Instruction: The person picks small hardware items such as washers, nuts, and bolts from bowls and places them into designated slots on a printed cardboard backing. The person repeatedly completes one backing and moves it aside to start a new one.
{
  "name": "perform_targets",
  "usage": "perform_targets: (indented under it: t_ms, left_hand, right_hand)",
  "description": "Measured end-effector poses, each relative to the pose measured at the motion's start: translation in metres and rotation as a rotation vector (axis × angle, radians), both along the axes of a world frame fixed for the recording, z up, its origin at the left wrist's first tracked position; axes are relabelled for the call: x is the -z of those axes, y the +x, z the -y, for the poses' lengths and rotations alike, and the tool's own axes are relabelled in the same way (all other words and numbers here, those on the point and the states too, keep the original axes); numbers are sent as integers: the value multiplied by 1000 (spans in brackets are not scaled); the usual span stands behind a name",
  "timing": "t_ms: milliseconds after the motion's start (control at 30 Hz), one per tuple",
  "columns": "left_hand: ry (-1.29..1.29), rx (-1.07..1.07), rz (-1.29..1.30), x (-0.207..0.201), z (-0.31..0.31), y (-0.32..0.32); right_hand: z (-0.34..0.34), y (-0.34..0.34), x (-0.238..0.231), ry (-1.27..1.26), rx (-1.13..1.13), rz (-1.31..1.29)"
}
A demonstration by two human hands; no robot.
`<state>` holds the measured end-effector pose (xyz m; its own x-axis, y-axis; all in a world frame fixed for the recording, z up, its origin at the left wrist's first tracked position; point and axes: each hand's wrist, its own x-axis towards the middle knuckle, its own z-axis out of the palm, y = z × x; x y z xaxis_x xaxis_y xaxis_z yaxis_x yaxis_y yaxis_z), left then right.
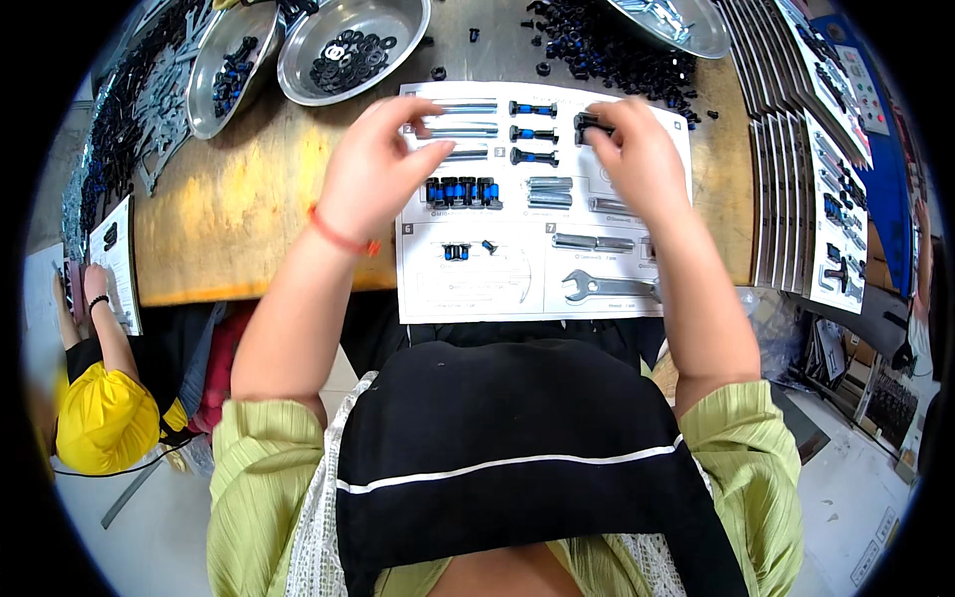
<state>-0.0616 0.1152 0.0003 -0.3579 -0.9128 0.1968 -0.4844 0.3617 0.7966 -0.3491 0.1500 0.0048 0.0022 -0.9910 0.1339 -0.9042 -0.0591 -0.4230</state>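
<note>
The white card (pixel 438 289) lies on the counter (pixel 259 199), right in front of the person. The left hand (pixel 373 164) is at its 10 o'clock, thumb and fingers apart, close to the silver rods (pixel 463 130); it looks empty. The right hand (pixel 637 154) is near 2 o'clock, fingers bent over a dark bolt (pixel 587 121); whether they pinch it, one cannot tell. A bump from a finger or wrist could roll a loose rod out of line. If the bolt slips toward 1 o'clock, it could get lost in the black pile (pixel 607 40), since they look alike.
</note>
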Motion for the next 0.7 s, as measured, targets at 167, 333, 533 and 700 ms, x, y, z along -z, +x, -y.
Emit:
perform_targets:
  t_ms: [167, 333, 533, 700]
  left_hand:
    - [54, 73, 240, 6, 76, -81]
    - [-45, 101, 354, 7, 89, -111]
    - [-80, 86, 173, -4, 24, -49]
    - [121, 35, 42, 13, -32, 13]
  right_hand:
    - [70, -11, 15, 50, 77, -247]
    - [88, -15, 37, -23, 79, -318]
    - [33, -5, 15, -67, 46, -75]
    - [-38, 26, -5, 158, -104, 359]
